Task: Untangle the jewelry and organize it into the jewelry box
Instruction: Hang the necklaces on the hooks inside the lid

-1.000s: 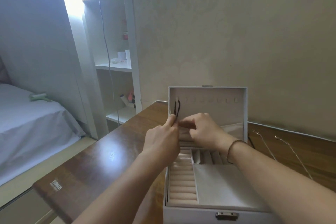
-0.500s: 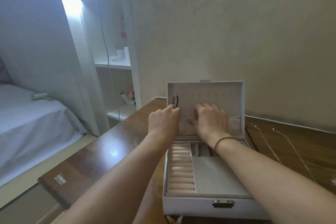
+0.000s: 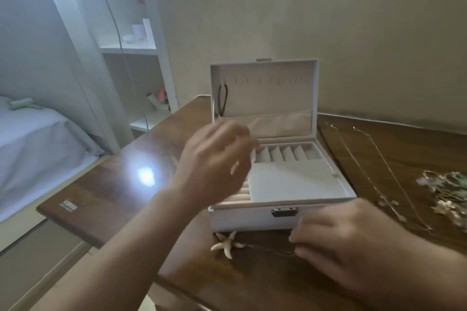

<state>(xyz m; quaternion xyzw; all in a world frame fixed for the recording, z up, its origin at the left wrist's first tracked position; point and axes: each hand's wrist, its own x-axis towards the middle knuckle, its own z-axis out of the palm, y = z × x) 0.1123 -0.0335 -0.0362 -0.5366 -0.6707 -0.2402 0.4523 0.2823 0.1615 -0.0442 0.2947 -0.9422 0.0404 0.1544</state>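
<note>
1. The starfish pendant necklace [image 3: 225, 245] is laid on the wooden surface [image 3: 131, 184], just in front of the white jewelry box [image 3: 252, 219], near its front-left corner.
2. Long axis: the thin chain [image 3: 273, 251] is run from the starfish rightward, roughly parallel to the box front, ending at the right hand [image 3: 336, 237].
3. Right hand: fingertips are drawn together at the chain's right end; a pinch is likely, but actual grip on the chain cannot be told. This hand is clearly the nearer one.
4. Left hand [image 3: 217, 161]: held raised over the box's left side, fingers loosely spread, nothing seen in it; motion-blurred.
5. The starfish end is left free, to the left of the right hand and below the left hand, so the left hand is judged best placed for it.
6. A black cord [image 3: 223, 98] is hung on the leftmost lid hook; the other hooks are seen bare.
7. More chains [image 3: 366, 174] and a tangled cluster [image 3: 447, 197] are left on the surface right of the box, well apart from both hands.
</note>
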